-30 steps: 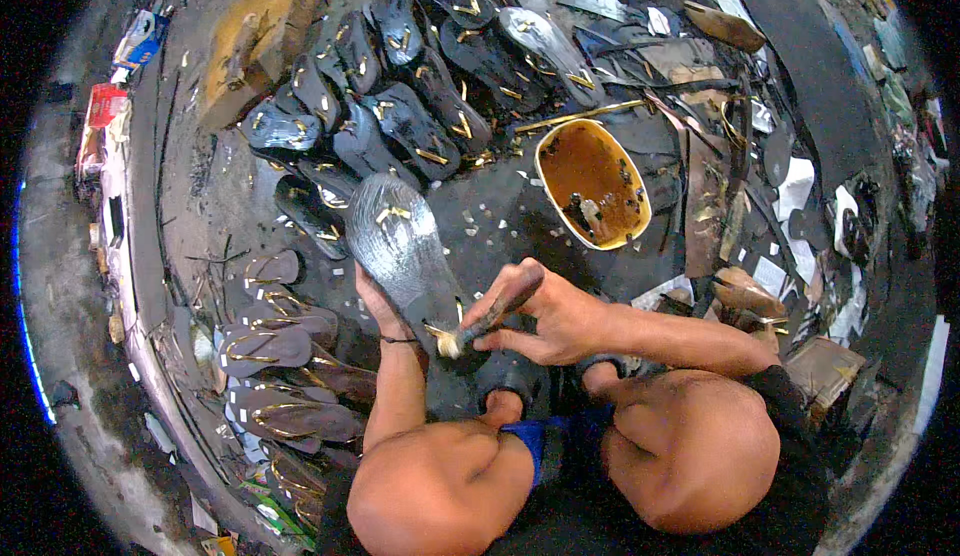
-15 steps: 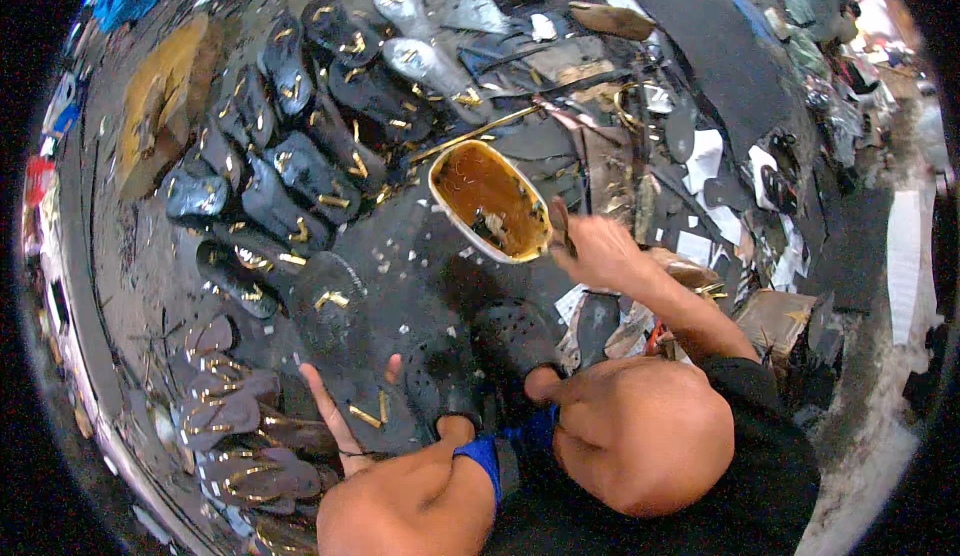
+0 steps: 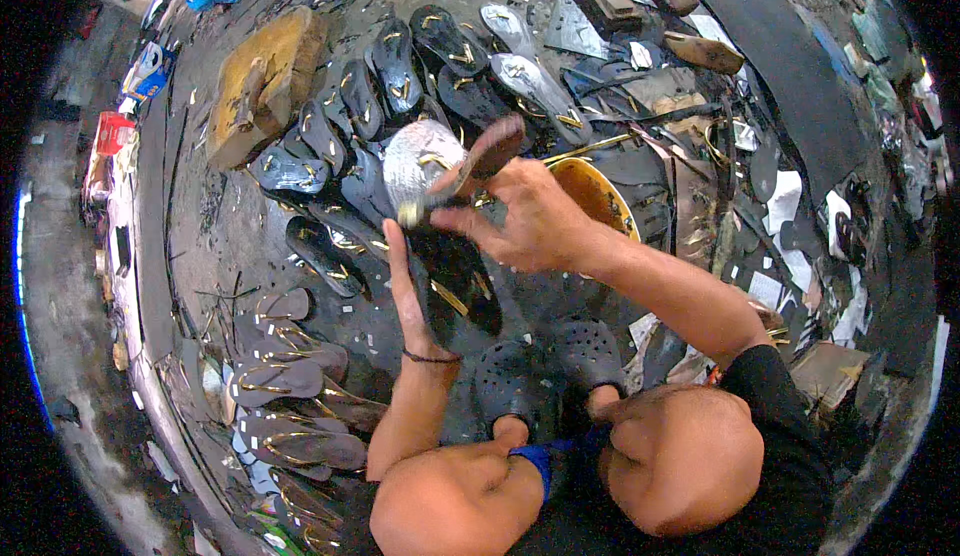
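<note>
My left hand grips a dark sandal sole from its left side and holds it up above the floor. Small gold strips show on the sole. Its far end looks whitish and shiny. In my right hand is a brush with a broad brown handle, and its pale bristles meet the sole near my left fingertips. Behind my right wrist, partly covered, stands a yellow-rimmed tub of amber liquid.
Rows of dark soles with gold strips lie ahead and to the left. Strapped sandals are stacked at lower left. A wooden block stands far left; shoe lasts and scraps lie right. My clogs are close below.
My left hand has lifted the sole from the floor. My right hand has brought the brush from the tub leftward onto the sole. The view has shifted, too.
</note>
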### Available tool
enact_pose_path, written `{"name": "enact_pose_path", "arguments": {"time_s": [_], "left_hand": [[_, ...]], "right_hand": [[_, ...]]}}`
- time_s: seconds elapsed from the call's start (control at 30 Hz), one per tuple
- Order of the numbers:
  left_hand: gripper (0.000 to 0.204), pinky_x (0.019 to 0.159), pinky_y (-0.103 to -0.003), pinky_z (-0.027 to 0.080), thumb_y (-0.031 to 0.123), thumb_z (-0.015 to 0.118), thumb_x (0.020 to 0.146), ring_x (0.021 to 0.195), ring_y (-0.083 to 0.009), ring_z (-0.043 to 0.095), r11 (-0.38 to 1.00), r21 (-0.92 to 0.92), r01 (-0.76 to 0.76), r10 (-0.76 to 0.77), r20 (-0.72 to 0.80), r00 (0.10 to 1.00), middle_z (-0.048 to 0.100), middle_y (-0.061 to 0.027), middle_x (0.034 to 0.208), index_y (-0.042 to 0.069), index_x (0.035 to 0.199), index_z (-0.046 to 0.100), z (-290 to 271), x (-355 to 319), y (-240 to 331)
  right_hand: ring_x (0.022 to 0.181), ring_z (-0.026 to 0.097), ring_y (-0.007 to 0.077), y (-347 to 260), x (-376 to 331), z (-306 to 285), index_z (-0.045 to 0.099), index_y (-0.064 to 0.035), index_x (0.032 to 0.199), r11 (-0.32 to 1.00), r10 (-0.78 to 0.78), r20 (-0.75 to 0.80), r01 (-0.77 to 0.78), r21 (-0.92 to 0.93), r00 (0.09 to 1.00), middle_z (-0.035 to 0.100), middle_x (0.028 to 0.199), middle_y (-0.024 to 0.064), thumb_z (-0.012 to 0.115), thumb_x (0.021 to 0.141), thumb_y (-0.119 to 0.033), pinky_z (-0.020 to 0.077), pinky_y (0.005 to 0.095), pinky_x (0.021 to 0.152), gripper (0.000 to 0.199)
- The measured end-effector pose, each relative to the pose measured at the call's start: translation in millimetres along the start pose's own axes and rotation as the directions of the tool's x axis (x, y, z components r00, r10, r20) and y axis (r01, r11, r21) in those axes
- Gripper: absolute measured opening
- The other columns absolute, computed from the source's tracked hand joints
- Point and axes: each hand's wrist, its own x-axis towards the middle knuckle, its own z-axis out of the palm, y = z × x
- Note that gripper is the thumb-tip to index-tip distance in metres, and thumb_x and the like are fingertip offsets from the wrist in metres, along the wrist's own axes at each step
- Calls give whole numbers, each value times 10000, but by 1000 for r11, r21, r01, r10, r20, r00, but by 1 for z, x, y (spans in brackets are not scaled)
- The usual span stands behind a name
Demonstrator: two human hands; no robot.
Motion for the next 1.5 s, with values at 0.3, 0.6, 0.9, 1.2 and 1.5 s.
{"name": "enact_pose_path", "arguments": {"time_s": [0.3,0.6,0.9,1.2,1.5], "left_hand": [[469,938,-428,541,515,534,990,974,-210,684,993,-80,-84,81,-41,996,701,-56,1171,119,1213,649,-41,7,19],[553,897,-443,536,511,555,978,1010,-278,634,949,-297,-109,81,-104,991,649,-114,1200,64,1303,557,-34,8,34],[567,968,-416,487,502,517,998,1089,-248,588,967,244,-78,27,205,978,609,-80,1253,67,1361,518,-84,21,-15],[522,818,-447,586,499,449,1030,910,-286,688,999,-37,-26,27,5,1000,681,-154,1138,71,1303,570,-34,11,9],[463,843,-450,581,387,444,1031,966,-302,684,958,-175,-226,222,-39,974,678,-165,1162,14,1266,584,-81,45,23]], "right_hand": [[894,669,269,-31,-55,-5,702,-53,1051,968,-250,191,249,29,949,711,1005,96,754,815,-126,493,385,808,253],[849,641,245,-36,-84,20,712,-113,1043,980,-199,143,194,47,970,687,946,48,779,780,-113,483,367,731,272],[980,553,226,-9,-16,-2,652,-279,966,793,-392,141,412,-449,909,623,942,-69,671,762,-280,461,437,818,205],[887,564,239,-11,-62,-10,687,-116,1009,895,-311,13,297,-332,950,646,888,42,752,790,-205,435,374,756,245],[846,563,279,-18,-102,22,740,-186,1023,985,-44,172,71,-154,984,654,861,30,777,766,-196,396,411,738,259]]}}
